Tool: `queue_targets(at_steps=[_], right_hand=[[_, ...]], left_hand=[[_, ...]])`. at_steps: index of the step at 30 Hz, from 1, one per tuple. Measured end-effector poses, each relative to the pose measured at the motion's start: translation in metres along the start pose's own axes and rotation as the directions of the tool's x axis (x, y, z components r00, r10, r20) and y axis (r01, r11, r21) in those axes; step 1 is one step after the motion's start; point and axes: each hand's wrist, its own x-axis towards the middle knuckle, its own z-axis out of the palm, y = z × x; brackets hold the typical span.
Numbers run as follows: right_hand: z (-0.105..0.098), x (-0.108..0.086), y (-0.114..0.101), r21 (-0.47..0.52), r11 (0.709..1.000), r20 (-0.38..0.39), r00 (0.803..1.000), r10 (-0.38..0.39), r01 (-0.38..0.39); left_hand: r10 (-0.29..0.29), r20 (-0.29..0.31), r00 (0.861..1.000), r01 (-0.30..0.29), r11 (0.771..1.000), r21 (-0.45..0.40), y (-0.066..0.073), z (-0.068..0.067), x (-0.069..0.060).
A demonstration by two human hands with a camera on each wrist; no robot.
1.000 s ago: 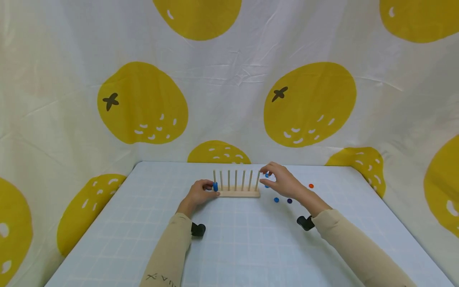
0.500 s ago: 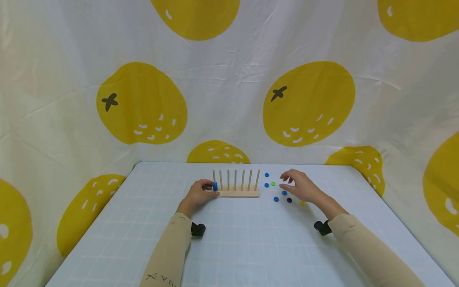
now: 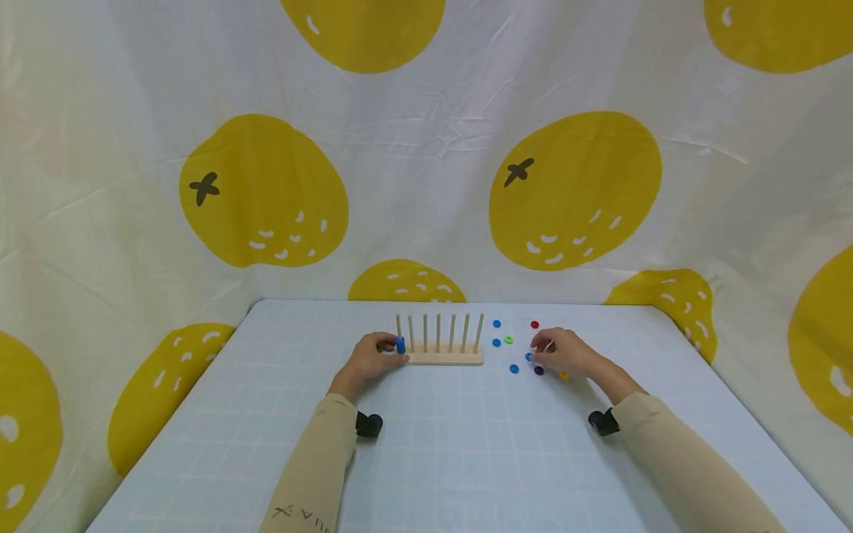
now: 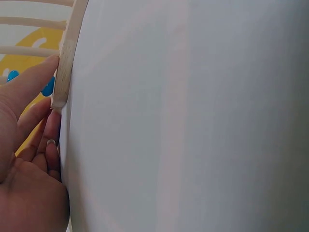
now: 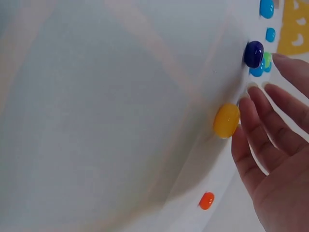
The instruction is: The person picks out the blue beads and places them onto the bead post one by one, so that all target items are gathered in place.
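In the head view, my left hand (image 3: pixel 366 358) grips the left end of a wooden peg rack (image 3: pixel 443 359), thumb on the front of its base. Blue beads (image 3: pixel 400 346) sit low on the leftmost peg; the left wrist view shows blue (image 4: pixel 47 87) behind the thumb. My right hand (image 3: pixel 565 352) is lowered over the loose beads, its thumb and fingertips around or beside a blue bead (image 3: pixel 529 357). The right wrist view shows a gap between thumb and fingers, with a dark purple bead (image 5: pixel 254 54) and a yellow bead (image 5: pixel 226 120) near the fingers.
More beads lie right of the rack: blue ones (image 3: pixel 514 369), a green one (image 3: pixel 509 340) and a red one (image 3: pixel 534 324). An orange bead (image 5: pixel 206 200) shows in the right wrist view. Behind the table (image 3: pixel 426 451) hangs a fruit-patterned curtain (image 3: pixel 413 163).
My right hand has moved away from the rack's rightmost peg, to the right and down to the loose blue bead, uncovering other beads. My left hand has stayed on the rack.
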Motion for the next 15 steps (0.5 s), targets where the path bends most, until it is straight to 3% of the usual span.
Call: queue_targets(at_steps=[15], right_hand=[[0.0057,0.0069,-0.0014,0.001,0.999,0.014,0.998,0.053,-0.053]], left_hand=[[0.0,-0.005,1.0,0.0,1.0,-0.006,0.0039,0.0001,-0.0041]])
